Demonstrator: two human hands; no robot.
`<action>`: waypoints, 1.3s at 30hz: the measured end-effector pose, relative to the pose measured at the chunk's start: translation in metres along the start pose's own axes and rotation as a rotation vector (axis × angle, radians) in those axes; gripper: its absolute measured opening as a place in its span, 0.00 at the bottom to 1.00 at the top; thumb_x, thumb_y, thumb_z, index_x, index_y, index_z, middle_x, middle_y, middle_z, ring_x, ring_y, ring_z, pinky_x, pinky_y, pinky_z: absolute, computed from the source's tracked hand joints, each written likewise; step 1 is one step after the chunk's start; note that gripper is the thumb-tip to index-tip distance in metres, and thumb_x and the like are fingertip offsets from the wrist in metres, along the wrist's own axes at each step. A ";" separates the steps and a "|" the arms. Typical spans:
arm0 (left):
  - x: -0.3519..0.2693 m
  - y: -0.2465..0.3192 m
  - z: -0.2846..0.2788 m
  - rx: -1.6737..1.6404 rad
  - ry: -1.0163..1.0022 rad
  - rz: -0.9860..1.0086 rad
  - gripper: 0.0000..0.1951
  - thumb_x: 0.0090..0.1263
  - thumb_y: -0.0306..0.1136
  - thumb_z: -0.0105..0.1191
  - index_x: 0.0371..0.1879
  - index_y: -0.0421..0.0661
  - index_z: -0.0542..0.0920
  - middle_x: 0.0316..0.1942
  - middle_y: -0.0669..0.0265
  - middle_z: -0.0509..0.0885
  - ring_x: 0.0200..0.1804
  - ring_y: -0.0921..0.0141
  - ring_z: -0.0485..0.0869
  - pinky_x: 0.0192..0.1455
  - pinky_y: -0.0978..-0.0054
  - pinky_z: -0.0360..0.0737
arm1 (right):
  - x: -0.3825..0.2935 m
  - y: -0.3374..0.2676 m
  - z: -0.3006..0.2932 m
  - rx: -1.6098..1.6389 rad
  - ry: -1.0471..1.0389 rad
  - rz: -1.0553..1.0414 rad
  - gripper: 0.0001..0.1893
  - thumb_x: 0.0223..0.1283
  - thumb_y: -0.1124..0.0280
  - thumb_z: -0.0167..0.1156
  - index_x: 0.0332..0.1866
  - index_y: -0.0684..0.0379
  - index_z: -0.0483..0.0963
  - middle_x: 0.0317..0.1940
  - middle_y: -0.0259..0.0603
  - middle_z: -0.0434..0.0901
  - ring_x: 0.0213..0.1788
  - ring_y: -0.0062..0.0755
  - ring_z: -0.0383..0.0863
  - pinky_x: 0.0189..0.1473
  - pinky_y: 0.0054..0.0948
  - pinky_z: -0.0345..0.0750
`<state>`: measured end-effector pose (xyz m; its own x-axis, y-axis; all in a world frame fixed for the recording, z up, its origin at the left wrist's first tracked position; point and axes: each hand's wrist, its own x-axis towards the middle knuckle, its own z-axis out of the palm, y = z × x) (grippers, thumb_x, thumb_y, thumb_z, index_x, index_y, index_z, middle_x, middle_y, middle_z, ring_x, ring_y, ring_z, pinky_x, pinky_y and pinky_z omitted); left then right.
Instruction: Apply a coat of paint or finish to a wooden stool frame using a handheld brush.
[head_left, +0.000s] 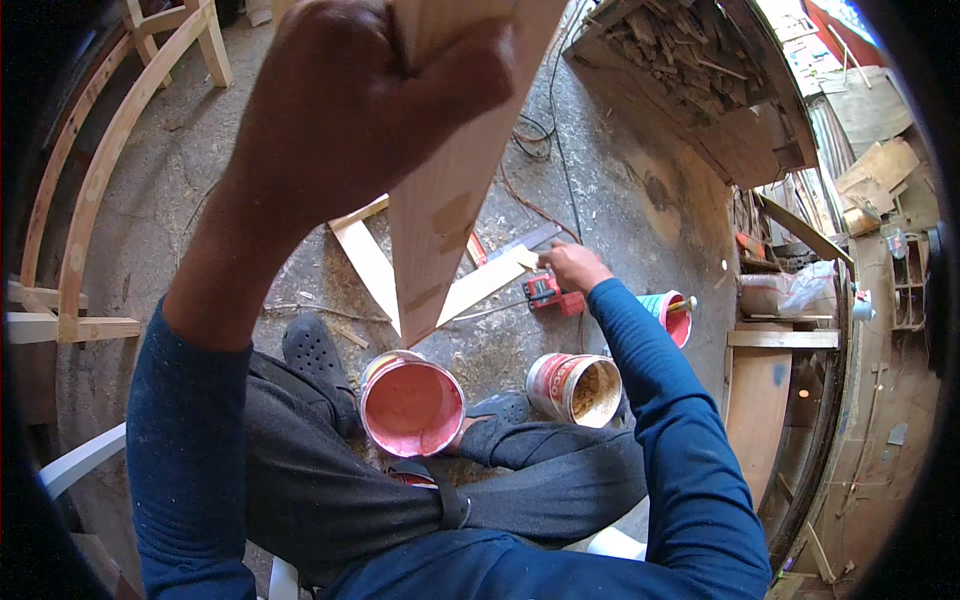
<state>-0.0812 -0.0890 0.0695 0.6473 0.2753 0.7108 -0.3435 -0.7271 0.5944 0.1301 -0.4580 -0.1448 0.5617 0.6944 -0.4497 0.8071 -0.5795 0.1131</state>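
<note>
My left hand (360, 112) grips a light wooden board (442, 195) close to the camera, its thumb across the face; the board runs down towards the floor and narrows with distance. My right hand (574, 266) is lower right, at the far end of a pale wooden piece (487, 283) that forms part of an angled wooden frame; whether its fingers hold that end cannot be told. Just below the right hand lies a red and black power tool (553, 294). A metal ruler or square blade (536, 238) with a red part lies beyond the pale piece.
A bucket of reddish-pink paste (412, 409) stands between my feet, a bucket with sawdust-like material (596, 390) to its right, and a small pink-lined container (677, 322) farther right. Cables (559, 150) cross the floor. Wooden frames (112, 157) stand left; a bin of wood scraps (675, 60) stands upper right.
</note>
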 end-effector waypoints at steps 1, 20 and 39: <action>0.001 0.005 -0.004 -0.012 -0.086 -0.055 0.30 0.73 0.59 0.54 0.39 0.37 0.85 0.25 0.56 0.87 0.28 0.65 0.91 0.28 0.68 0.87 | 0.002 0.001 0.000 0.005 -0.066 0.035 0.18 0.61 0.75 0.55 0.51 0.46 0.86 0.49 0.47 0.84 0.53 0.49 0.86 0.54 0.42 0.82; 0.006 -0.007 -0.012 0.043 -0.119 -0.039 0.31 0.75 0.61 0.53 0.44 0.37 0.85 0.27 0.56 0.87 0.32 0.65 0.92 0.33 0.70 0.89 | 0.006 -0.009 -0.019 0.052 0.047 0.084 0.19 0.58 0.78 0.56 0.52 0.50 0.85 0.50 0.53 0.83 0.52 0.56 0.85 0.54 0.46 0.82; 0.016 -0.027 -0.009 0.110 0.026 -0.207 0.36 0.72 0.68 0.52 0.48 0.38 0.84 0.35 0.56 0.89 0.39 0.65 0.92 0.42 0.69 0.88 | 0.000 -0.061 -0.026 0.004 -0.232 0.214 0.11 0.56 0.74 0.58 0.42 0.61 0.85 0.43 0.59 0.86 0.48 0.55 0.88 0.52 0.48 0.84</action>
<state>-0.0678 -0.0588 0.0685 0.6776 0.4413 0.5883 -0.1276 -0.7172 0.6850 0.0853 -0.4113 -0.1289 0.6617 0.4415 -0.6060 0.6744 -0.7036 0.2239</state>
